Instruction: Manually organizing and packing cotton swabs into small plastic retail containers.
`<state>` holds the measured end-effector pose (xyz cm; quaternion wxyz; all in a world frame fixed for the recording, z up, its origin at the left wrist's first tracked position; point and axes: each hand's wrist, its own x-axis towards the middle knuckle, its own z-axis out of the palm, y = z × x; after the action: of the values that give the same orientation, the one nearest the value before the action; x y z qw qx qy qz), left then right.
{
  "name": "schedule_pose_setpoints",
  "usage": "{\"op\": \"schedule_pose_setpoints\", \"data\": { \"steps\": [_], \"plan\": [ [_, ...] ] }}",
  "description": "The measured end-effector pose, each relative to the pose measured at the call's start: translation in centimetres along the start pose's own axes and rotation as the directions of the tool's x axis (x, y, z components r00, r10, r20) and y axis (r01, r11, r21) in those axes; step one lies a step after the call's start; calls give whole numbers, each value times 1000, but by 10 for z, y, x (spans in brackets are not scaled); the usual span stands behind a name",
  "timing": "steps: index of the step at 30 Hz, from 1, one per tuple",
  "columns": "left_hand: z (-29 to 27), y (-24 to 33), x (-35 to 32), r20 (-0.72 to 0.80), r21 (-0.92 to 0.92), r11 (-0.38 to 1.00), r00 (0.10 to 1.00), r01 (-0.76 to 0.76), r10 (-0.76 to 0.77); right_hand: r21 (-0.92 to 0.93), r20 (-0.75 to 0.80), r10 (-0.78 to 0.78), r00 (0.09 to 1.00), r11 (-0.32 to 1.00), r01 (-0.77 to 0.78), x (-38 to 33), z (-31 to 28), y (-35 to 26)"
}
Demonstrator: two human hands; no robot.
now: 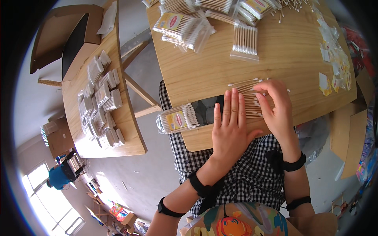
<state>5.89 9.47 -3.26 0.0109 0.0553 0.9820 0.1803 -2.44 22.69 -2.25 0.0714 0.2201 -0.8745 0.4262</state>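
Note:
My left hand (230,126) lies flat, fingers together and stretched out, over the left part of a layer of loose cotton swabs (252,111) and the edge of a dark sheet (208,110). Beside it, my right hand (275,102) curves over the swabs' right side. Its thumb and fingertips are a little apart, and I see nothing firmly held between them. To the left of the dark sheet, a clear bag of cotton swabs (177,119) with a yellow label rests at the table edge, white tips toward the sheet. The swabs under my left hand are hidden.
Packed bags of swabs (177,27) are piled on the far part of the wooden table (291,51), with another bag (245,41) nearer. Loose swabs (289,8) and empty labelled bags (334,51) lie right. A second table (126,133) at left carries several bags and a cardboard box (88,35).

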Motion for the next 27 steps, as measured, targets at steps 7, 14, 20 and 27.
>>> {"op": "schedule_pose_setpoints", "data": {
  "steps": [7, 14, 20, 27],
  "plan": [
    [5, -4, -1, -23, -89, 996, 1000, -19, 17, -100, 226, -48, 973, 992, 72, 22, -7, -4],
    [-1, -8, -4, -109, -301, 953, 994, -40, 7, -190, 342, -105, 934, 966, 178, 31, -11, -11],
    [-15, -27, 2, -163, -789, 613, 976, -41, -143, -160, 301, -99, 948, 975, 153, 41, -14, -5],
    [-21, -38, 26, -162, -860, 511, 960, -23, -230, -235, 287, -135, 948, 950, 207, 58, -4, 4]
  ]
}}
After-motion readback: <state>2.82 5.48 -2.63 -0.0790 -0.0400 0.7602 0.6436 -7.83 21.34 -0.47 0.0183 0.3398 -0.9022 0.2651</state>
